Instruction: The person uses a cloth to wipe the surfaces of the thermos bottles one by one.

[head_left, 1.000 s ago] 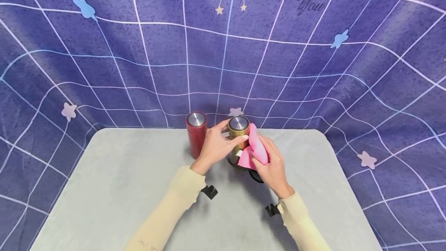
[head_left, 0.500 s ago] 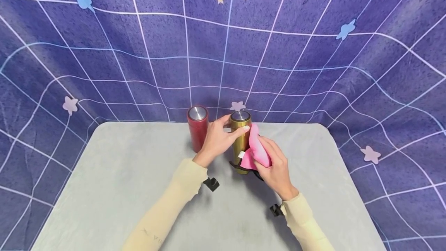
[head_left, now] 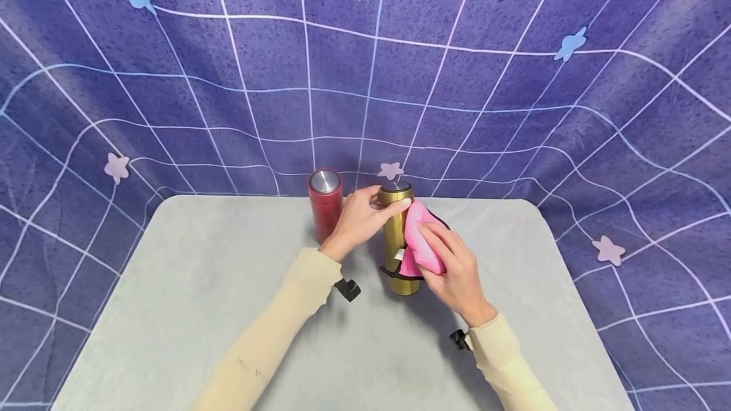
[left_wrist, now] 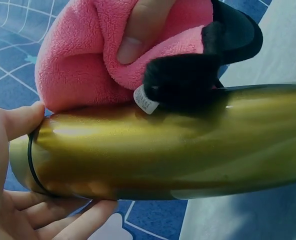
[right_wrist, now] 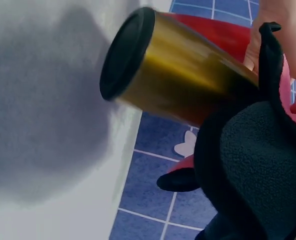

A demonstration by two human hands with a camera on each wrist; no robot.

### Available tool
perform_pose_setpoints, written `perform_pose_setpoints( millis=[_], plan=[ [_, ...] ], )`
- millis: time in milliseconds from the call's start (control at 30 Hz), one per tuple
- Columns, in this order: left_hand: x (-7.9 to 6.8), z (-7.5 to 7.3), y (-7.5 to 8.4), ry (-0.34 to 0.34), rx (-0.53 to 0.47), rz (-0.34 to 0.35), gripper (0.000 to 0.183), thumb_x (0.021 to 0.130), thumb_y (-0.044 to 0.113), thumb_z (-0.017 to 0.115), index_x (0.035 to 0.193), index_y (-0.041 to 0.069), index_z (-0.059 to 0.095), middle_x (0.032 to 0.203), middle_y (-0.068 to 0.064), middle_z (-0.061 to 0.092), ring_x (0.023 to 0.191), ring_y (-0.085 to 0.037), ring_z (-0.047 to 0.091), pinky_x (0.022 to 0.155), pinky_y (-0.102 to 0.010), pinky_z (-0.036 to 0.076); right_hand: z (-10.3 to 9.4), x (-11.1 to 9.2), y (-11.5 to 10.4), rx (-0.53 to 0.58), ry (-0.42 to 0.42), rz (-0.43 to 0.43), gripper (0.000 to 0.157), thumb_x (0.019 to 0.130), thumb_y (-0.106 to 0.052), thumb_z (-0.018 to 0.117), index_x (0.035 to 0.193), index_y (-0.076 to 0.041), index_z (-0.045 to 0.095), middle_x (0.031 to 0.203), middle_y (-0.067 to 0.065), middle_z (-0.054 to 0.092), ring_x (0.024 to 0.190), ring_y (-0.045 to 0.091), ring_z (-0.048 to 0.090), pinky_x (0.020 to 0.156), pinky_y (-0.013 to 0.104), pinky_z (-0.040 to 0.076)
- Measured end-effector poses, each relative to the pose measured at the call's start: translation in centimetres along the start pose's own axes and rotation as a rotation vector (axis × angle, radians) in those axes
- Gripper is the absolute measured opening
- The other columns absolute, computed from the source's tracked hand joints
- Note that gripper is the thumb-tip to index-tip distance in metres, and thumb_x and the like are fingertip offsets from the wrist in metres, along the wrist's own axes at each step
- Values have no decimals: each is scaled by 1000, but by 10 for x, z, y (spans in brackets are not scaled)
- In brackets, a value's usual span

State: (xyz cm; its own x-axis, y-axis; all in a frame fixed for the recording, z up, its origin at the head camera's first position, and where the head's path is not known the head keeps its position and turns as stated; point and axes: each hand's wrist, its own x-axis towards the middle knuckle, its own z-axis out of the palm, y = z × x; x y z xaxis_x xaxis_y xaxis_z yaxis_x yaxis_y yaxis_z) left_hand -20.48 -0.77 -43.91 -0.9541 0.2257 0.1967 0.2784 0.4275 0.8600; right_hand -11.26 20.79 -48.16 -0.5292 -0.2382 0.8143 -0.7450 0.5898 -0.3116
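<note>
A gold thermos bottle (head_left: 394, 230) with a dark-rimmed steel lid leans, its base swung towards me. My left hand (head_left: 361, 215) grips it just below the lid, thumb on one side and fingers on the other. On the bottle's right side, my right hand (head_left: 455, 273) holds a folded pink cloth (head_left: 421, 240) with black edging against the wall. The left wrist view shows the cloth's white label (left_wrist: 145, 100) beside the gold surface. In the right wrist view, the bottle's dark round base (right_wrist: 129, 54) is exposed above the table, and the cloth's dark grey backing (right_wrist: 263, 150) faces the camera.
A red thermos bottle (head_left: 326, 211) with a steel lid stands upright just left of my left hand. The pale grey table (head_left: 200, 284) ends at a purple grid-patterned curtain (head_left: 257, 68) behind the bottles.
The gold bottle has tilted, its base coming towards me so that more of its body shows. The cloth has spread higher along its right side. The head view has dipped slightly.
</note>
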Motion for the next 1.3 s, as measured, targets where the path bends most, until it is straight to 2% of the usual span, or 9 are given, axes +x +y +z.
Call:
perform_pose_setpoints(
  millis=[133,267,433,567,667,767,967,1300],
  plan=[
    [4,1,-1,-21,18,-15,39,90,55,80,108,20,80,107,0,82,101,-17,76,89,-38,60,-4,5,1,-34,-49,-43,51,89,-16,70,139,-5,71,137,16,69,118,39,67,121,26,41],
    [5,0,1,-37,-7,-43,36,89,54,80,103,20,80,101,2,81,91,-15,75,80,-36,58,-5,8,1,-40,-86,-74,51,91,-18,71,140,-6,70,138,16,68,122,40,66,124,28,38],
    [8,-1,2,-75,-33,-61,37,90,54,78,100,19,79,94,4,81,77,-13,73,71,-34,56,-6,12,0,-68,-127,-123,55,86,-13,73,141,-7,70,139,13,68,122,37,65,122,31,40],
    [9,-3,1,-91,-7,-68,42,91,60,76,98,19,79,90,5,80,75,-13,71,72,-34,55,-8,15,-2,-115,-233,-132,60,86,-13,77,145,-10,68,146,10,66,128,34,62,121,39,41],
    [9,-3,0,-83,43,-65,46,92,64,72,92,19,77,83,5,75,75,-15,64,70,-34,51,-9,18,-4,-142,-328,-114,65,86,-14,81,149,-11,65,151,8,64,135,33,59,123,43,40],
    [7,-3,-1,-75,75,-77,49,92,66,70,88,18,75,78,3,69,75,-18,58,68,-35,47,-9,19,-6,-156,-383,-109,68,85,-17,85,150,-12,64,152,7,63,134,32,59,121,45,42],
    [7,-1,-2,-75,74,-106,52,91,69,69,90,18,75,80,3,72,77,-19,60,68,-35,48,-10,15,-7,-161,-413,-143,75,81,-20,90,150,-14,63,151,5,63,125,33,61,109,49,50],
    [7,-3,3,-75,83,-126,54,91,69,70,95,17,76,79,2,71,73,-18,61,67,-35,49,-9,-3,-14,-164,-442,-168,82,77,-19,92,153,-15,61,155,5,60,123,32,62,106,48,52]
  ],
)
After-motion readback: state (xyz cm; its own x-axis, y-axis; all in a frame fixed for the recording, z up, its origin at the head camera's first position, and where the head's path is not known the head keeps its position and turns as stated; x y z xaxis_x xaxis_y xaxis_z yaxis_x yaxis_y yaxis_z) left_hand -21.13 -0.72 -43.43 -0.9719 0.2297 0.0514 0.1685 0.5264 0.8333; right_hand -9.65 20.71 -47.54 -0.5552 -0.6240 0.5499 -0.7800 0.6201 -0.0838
